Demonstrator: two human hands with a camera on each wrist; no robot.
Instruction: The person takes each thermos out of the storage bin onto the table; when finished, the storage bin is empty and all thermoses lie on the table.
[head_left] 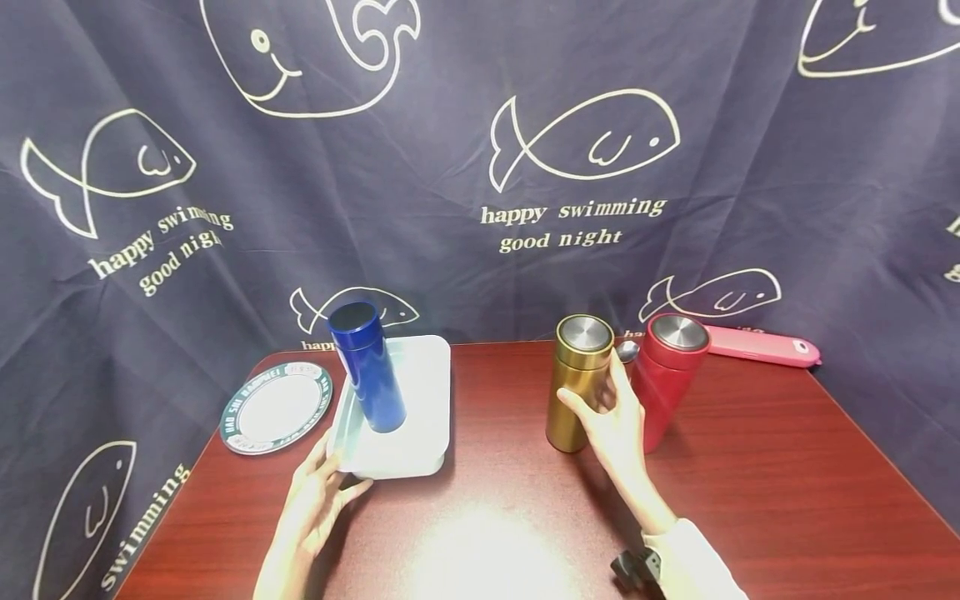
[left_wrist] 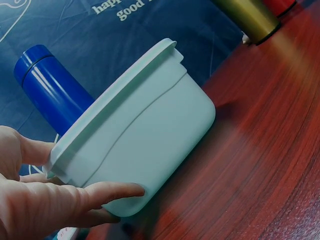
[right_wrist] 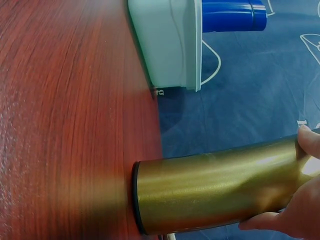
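My left hand (head_left: 313,500) grips the near left corner of a pale green plastic container (left_wrist: 145,125), thumb along its front wall. A blue thermos bottle (head_left: 369,367) stands upright on top of the container. Towards the right, my right hand (head_left: 617,421) holds a gold thermos bottle (head_left: 573,408) by its upper part, the fingers round its far right side. That bottle is upright; its base (right_wrist: 137,197) is at the tabletop, and I cannot tell whether it touches. Just beside the right hand stands a red thermos bottle (head_left: 666,383).
A round plate with a green rim (head_left: 243,400) lies left of the container. Behind the bottles are a metal spoon end (head_left: 627,351) and a long pink case (head_left: 761,346). A dark printed curtain (head_left: 450,167) borders the red-brown table (head_left: 810,483).
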